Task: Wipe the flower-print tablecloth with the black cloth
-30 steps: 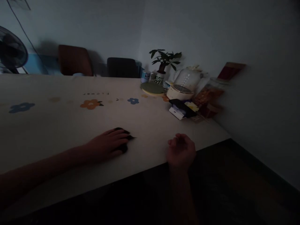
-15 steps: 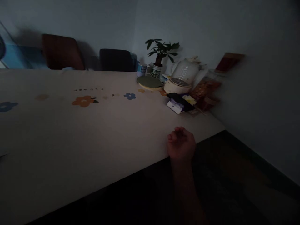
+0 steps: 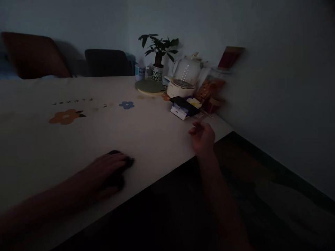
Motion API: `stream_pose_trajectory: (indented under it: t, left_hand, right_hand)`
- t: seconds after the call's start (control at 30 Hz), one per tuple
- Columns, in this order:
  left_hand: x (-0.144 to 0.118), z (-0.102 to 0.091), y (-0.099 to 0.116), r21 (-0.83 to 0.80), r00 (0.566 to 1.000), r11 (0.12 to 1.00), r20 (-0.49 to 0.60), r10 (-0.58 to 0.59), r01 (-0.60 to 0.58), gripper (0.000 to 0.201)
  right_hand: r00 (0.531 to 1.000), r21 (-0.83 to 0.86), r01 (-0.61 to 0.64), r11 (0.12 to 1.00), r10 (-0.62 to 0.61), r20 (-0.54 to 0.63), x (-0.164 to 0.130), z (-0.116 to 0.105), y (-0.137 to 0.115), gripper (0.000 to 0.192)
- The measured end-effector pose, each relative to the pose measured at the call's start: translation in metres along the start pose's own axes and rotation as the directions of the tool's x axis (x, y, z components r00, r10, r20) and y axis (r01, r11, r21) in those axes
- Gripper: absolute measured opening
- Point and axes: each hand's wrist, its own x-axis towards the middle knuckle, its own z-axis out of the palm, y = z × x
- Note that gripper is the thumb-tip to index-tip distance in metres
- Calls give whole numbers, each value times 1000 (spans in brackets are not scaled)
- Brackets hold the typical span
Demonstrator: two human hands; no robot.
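Note:
My left hand (image 3: 111, 169) is low over the near part of the table, its fingers wrapped on a small black object (image 3: 128, 161). Darkness and blur hide what kind of thing it is. My right hand (image 3: 203, 136) is over the table's right end, fingers loosely curled and slightly apart, with nothing visible in it. Just beyond it sits a purple-and-white pack (image 3: 179, 112) with a flat black phone-like thing (image 3: 185, 105) lying on top. The hand looks apart from both.
A pale table (image 3: 146, 139) printed with flowers runs to the wall at right. Along its back stand a glass kettle on a white base (image 3: 180, 89), a jar of brown food (image 3: 211, 85), a potted plant (image 3: 157, 71), a green round mat (image 3: 149, 87) and a can (image 3: 140, 72). Chairs (image 3: 107, 62) are behind.
My left hand has come into view from the left with the black object. My right hand has moved forward, closer to the pack, its fingers loosening a little. The view has turned right.

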Motion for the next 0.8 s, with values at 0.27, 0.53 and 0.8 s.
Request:
stream_pose_trajectory:
  t: [0.27, 0.53, 0.8]
  left_hand:
    - [220, 45, 61, -60, 949, 961, 153, 276, -269, 58]
    - [254, 54, 85, -72, 950, 960, 135, 280, -272, 41]
    - [164, 32, 67, -34, 935, 939, 88, 344, -342, 57]
  right_hand:
    - [992, 211, -80, 974, 98, -75, 4, -10, -3, 14]
    - [989, 280, -133, 951, 145, -21, 20, -21, 6, 17]
    - [997, 212, -64, 975, 72, -27, 7, -15, 5, 20]
